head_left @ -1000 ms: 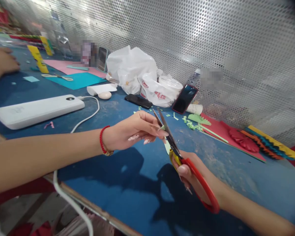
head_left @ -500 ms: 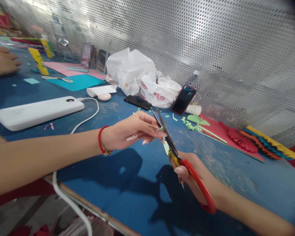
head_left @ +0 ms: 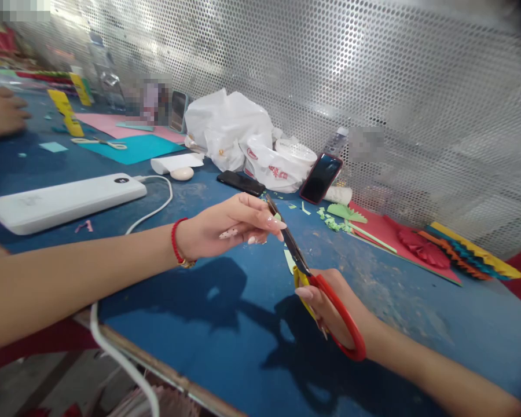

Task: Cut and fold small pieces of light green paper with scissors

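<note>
My right hand (head_left: 336,301) grips red-and-yellow scissors (head_left: 339,315) by the handles, their dark blades closed and pointing up and left. Between the thumb and fingers of my left hand (head_left: 238,223) is a small green paper piece (head_left: 278,217), right beside the blades and mostly hidden by the fingertips. A pale green strip (head_left: 289,260) shows just left of the lower blades; whether it joins the pinched piece I cannot tell. A red bracelet circles my left wrist.
A white power bank (head_left: 65,202) with a cable lies left. Behind stand white plastic bags (head_left: 230,124) and a leaning phone (head_left: 321,178). Green scraps (head_left: 336,223), red paper (head_left: 373,226) and folded coloured paper (head_left: 469,252) lie right. Another person's hand (head_left: 4,113) rests far left.
The scissor blades have closed, and the handles have drawn together in my right hand. My left hand still pinches the green paper and has shifted very slightly left.
</note>
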Demonstrator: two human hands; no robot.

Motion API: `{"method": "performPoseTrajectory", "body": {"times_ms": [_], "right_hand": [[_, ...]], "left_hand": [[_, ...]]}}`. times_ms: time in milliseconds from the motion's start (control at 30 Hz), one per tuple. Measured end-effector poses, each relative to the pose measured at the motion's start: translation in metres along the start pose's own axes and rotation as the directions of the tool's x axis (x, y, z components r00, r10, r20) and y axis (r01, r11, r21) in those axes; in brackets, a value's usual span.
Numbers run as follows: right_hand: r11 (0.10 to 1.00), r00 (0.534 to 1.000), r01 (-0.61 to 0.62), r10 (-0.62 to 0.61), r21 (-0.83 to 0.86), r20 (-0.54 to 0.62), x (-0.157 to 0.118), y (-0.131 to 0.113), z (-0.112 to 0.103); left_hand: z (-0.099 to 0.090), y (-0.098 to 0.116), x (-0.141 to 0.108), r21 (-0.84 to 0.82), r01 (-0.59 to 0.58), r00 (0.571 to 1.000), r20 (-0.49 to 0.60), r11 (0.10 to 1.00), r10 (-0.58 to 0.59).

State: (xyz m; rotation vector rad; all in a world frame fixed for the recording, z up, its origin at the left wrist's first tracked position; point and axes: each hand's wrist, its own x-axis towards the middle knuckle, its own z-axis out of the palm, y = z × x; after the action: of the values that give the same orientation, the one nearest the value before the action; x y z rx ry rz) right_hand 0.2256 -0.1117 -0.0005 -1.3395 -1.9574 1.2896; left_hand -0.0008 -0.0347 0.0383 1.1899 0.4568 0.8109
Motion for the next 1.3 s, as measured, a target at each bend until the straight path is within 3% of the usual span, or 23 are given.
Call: {"method": "performPoseTrajectory", "body": {"times_ms": [233, 400, 567, 767, 933, 1033, 1167, 1300], "right_hand": [[0.990, 0.989, 0.004, 0.017, 0.139, -0.150, 0.010, -0.002, -0.003], [0.996, 0.928, 0.035, -0.061, -0.077, -0.367, 0.031, 0.008, -0.025], [0.998, 0.947, -0.020, -0.001, -0.062, -0.322, 0.047, 0.021, -0.038], [0.994, 0.942, 0.062, -0.088, -0.089, -0.325, 0.043, 0.021, -0.034], [1.000, 0.938, 0.003, -0.003, -0.001, -0.347, 0.044, 0.029, -0.032], [0.995, 0.918, 0.050, -0.079, -0.083, -0.390, 0.044, 0.035, -0.029], [0.969, 0.867, 0.136, -0.217, -0.206, -0.449, 0.037, 0.034, -0.022], [0.942, 0.835, 0.255, -0.329, -0.219, -0.441, 0.023, 0.023, -0.012]], "left_hand": [[0.001, -0.011, 0.003, 0.167, 0.053, 0.997, 0.045, 0.984, -0.061], [0.005, -0.024, 0.007, 0.388, 0.119, 0.991, 0.007, 0.914, -0.132], [0.007, -0.035, 0.007, 0.530, 0.112, 0.990, 0.012, 0.841, -0.139], [0.013, -0.036, 0.004, 0.582, 0.096, 0.991, 0.017, 0.807, -0.131], [0.012, -0.036, 0.001, 0.607, -0.010, 1.000, 0.010, 0.794, 0.005], [0.011, -0.036, 0.000, 0.621, -0.045, 0.998, -0.008, 0.783, 0.064], [0.013, -0.034, 0.000, 0.644, -0.009, 0.998, -0.047, 0.765, 0.051], [0.016, -0.038, 0.000, 0.738, -0.046, 0.995, -0.029, 0.674, 0.100]]}}
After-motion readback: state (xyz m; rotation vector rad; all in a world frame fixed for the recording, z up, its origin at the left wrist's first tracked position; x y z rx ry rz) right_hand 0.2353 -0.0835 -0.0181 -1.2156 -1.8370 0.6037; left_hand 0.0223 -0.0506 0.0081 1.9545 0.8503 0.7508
